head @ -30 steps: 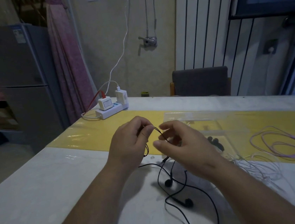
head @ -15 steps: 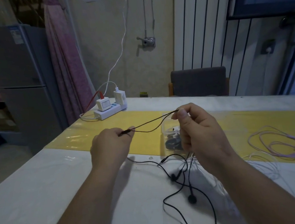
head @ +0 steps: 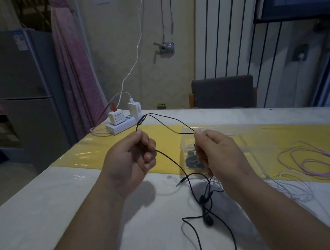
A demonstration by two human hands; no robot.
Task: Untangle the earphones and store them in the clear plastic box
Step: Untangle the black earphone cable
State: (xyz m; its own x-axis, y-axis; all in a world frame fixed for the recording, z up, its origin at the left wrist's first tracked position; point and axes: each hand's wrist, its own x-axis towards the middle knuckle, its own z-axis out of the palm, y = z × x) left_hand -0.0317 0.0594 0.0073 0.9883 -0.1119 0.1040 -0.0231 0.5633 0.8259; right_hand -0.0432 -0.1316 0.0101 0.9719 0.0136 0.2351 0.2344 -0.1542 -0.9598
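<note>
Black earphones (head: 208,220) trail over the white table, their buds and plug lying near the front. My left hand (head: 132,159) grips the cable in a fist, with the splitter sticking up above it. My right hand (head: 217,156) pinches two thin strands at its fingertips, and these run slack across to the splitter. The clear plastic box (head: 249,135) stands on the yellow mat just behind my right hand, with dark earphones inside it.
Purple earphones (head: 318,160) lie on the yellow mat at the right. A white tangle of cable (head: 286,187) sits right of my forearm. A white power strip (head: 122,124) with chargers stands at the far left corner. A grey chair (head: 223,93) stands behind the table.
My hands pulled apart from a close pinch and spread the black cable between them. The left hand has since risen, and the splitter now stands above it.
</note>
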